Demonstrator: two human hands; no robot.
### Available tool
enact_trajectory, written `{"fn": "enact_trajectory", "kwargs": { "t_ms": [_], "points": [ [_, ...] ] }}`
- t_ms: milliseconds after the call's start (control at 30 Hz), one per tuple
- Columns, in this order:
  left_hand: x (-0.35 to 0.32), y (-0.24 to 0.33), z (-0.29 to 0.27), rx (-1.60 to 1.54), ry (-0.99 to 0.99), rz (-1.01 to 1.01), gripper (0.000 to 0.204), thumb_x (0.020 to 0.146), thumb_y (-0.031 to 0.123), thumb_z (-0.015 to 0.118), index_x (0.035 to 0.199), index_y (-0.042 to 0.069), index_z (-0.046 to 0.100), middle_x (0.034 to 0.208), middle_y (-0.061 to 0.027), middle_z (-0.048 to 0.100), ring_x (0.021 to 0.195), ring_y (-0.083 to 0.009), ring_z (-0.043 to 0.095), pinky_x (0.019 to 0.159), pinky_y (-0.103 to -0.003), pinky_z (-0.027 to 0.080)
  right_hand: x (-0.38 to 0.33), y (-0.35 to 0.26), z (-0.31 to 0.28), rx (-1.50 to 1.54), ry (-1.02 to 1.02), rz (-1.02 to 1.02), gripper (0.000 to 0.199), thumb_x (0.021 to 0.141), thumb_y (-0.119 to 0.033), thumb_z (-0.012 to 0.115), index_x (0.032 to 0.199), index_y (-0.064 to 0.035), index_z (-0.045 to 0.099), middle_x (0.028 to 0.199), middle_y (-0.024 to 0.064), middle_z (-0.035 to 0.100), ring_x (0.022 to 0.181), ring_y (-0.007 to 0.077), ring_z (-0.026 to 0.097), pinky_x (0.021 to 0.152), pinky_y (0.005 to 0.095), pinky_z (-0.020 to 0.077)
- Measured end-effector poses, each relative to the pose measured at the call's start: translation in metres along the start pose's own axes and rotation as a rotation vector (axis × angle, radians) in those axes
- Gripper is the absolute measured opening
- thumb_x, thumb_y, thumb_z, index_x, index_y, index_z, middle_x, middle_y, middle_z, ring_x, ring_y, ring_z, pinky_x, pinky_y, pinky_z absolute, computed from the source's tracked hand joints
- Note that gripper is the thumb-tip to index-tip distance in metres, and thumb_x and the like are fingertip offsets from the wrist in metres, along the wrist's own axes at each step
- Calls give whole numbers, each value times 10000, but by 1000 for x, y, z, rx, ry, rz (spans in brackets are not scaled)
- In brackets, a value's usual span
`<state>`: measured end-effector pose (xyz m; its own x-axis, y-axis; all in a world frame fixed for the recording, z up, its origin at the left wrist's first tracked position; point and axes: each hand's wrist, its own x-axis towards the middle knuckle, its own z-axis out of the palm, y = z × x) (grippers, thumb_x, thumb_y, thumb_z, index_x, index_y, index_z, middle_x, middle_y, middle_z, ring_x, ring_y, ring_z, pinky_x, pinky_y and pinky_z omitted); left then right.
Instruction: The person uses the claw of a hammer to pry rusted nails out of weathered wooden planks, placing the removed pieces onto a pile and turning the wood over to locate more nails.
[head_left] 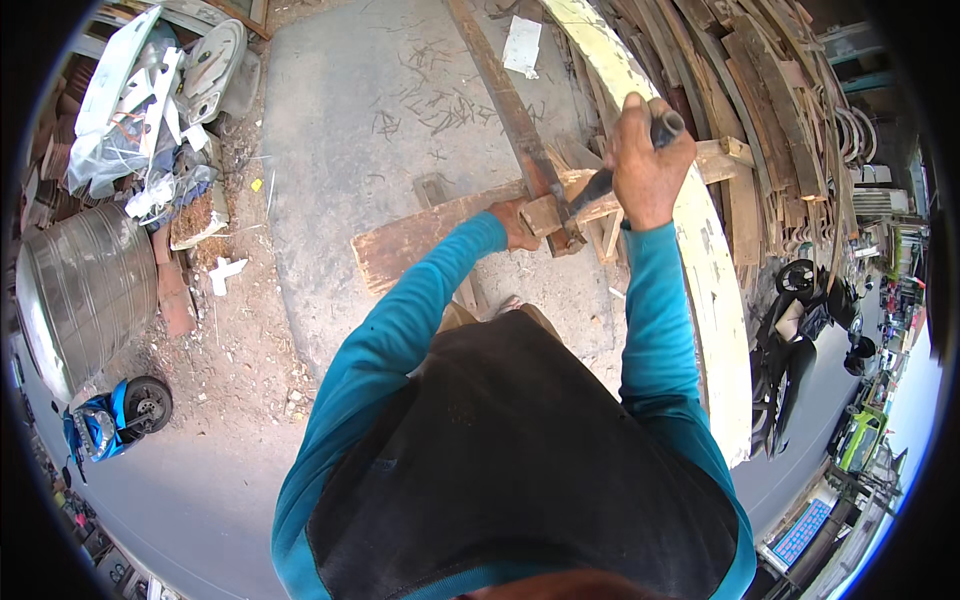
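Observation:
My right hand is closed around a dark tool with a rounded black grip end. Its dark tapered shaft slants down left to the near end of a long brown wooden beam. I cannot tell the tool's exact kind. My left hand is at the beam's near end, closed on a small wooden block that hides part of the fingers. Beneath the beam, a worn plank lies crosswise.
To the right runs a long pale-yellow board, with stacked old planks beyond it. Thin dark bent pieces, like nails, litter the floor. At left are a metal drum and scrap plastic. Motorcycles stand farther off.

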<state>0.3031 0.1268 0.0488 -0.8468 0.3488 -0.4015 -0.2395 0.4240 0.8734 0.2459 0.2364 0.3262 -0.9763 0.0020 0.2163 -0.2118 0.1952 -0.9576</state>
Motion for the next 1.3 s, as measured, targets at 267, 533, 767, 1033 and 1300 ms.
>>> {"fn": "enact_trajectory", "kwargs": {
  "t_ms": [267, 533, 767, 1033, 1300],
  "points": [
    [16, -1, -16, 268, 82, 137, 878, 595, 440, 841, 1316, 43, 536, 1183, -203, 666, 1107, -331, 633, 975, -398, 498, 94, 43, 32, -250, 45, -48, 359, 857, -254, 613, 747, 88, 604, 632, 173, 614, 564, 242, 570, 583, 392, 462],
    [19, -13, -10, 227, 78, 36, 892, 594, 436, 848, 1322, 27, 533, 1203, -191, 659, 1108, -334, 626, 991, -386, 486, 81, 57, 24, -14, -14, -254, 321, 895, -220, 620, 773, 76, 642, 584, 174, 597, 496, 293, 588, 492, 411, 442],
    [21, 5, -16, 155, 35, -59, 825, 617, 436, 834, 1284, 29, 568, 1194, -164, 669, 1114, -312, 627, 980, -363, 491, 104, 56, 33, -313, 0, -264, 379, 880, -239, 629, 744, 114, 637, 693, 302, 630, 690, 415, 675, 609, 480, 480],
    [30, -2, -23, 87, 150, -54, 716, 602, 381, 846, 1210, 73, 628, 1114, -154, 703, 1021, -292, 663, 935, -387, 517, 118, 58, 31, -257, 15, -160, 338, 899, -199, 612, 782, 117, 640, 606, 211, 615, 538, 306, 633, 502, 421, 459],
    [36, -16, -6, 241, 129, -121, 771, 601, 428, 834, 1252, 89, 599, 1110, -145, 700, 986, -276, 668, 901, -381, 533, 77, 47, 19, -174, -60, -350, 330, 901, -194, 613, 774, 108, 644, 577, 188, 570, 538, 263, 573, 534, 416, 430]
  ]
}}
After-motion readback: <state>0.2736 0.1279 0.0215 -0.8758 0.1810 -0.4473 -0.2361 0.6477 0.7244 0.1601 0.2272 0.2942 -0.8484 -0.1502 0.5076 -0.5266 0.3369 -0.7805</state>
